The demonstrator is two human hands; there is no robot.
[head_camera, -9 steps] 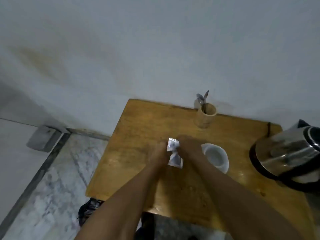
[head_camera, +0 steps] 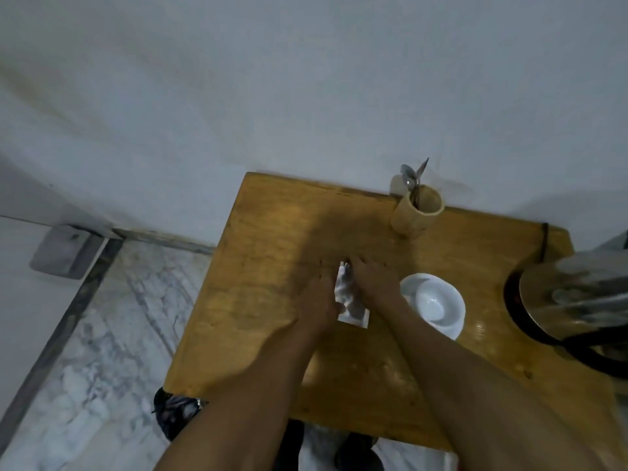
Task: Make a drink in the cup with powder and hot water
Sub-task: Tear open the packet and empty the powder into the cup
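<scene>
A small silvery powder sachet point(head_camera: 350, 300) is held upright over the middle of the wooden table point(head_camera: 272, 253). My left hand point(head_camera: 317, 305) grips its left side and my right hand point(head_camera: 373, 280) pinches its top right edge. Just right of my right hand stands a white cup point(head_camera: 438, 300) on a white saucer; the cup looks empty. A shiny steel kettle point(head_camera: 577, 294) sits on a black base at the table's right edge.
A wooden holder point(head_camera: 416, 212) with a spoon and another utensil stands at the back of the table against the white wall. Marble floor lies to the left, and dark footwear shows under the table's near edge.
The view has shifted slightly. Both hands still hold the sachet, and it now stands a bit more upright between them.
</scene>
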